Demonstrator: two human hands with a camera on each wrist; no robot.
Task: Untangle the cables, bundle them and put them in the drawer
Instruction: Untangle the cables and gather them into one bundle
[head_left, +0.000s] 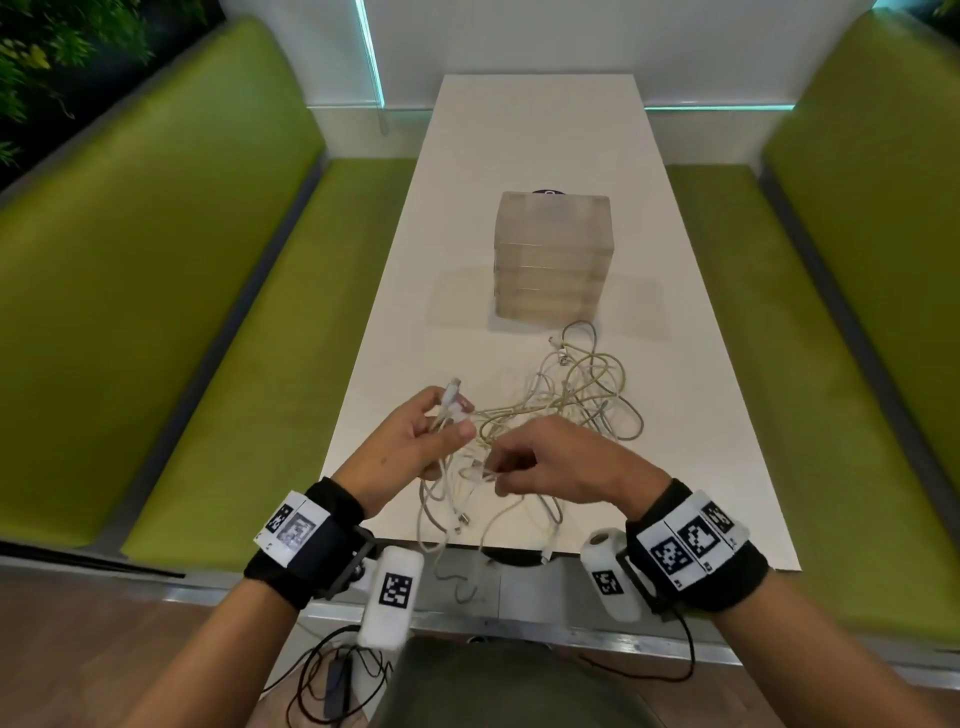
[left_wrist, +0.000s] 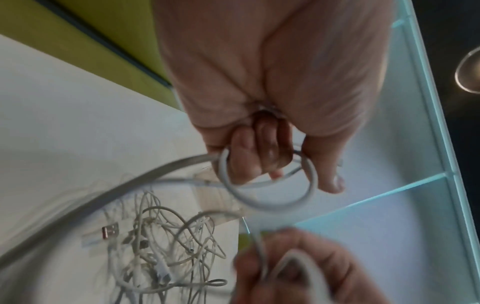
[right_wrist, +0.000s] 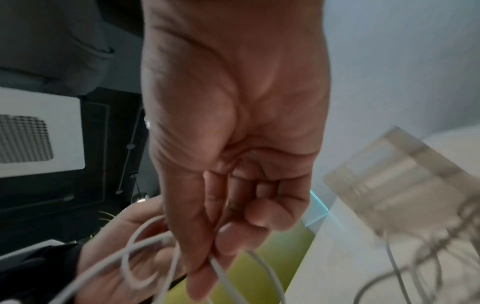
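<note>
While both hands are working at the bench's near edge, the left hand's fingers are curling round a cable loop and the right hand is pinching a strand. Pulling hard is probably tightening the tangle, or dragging dangling ends off.

White cables; green benches; white table; drawer box seemingly translucent beige.

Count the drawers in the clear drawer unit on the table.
4 drawers, stacked one above another in the translucent drawer unit standing mid-table, beyond the tangled cables. All look closed. The fronts are hazy, so the count may be off by one.
</note>
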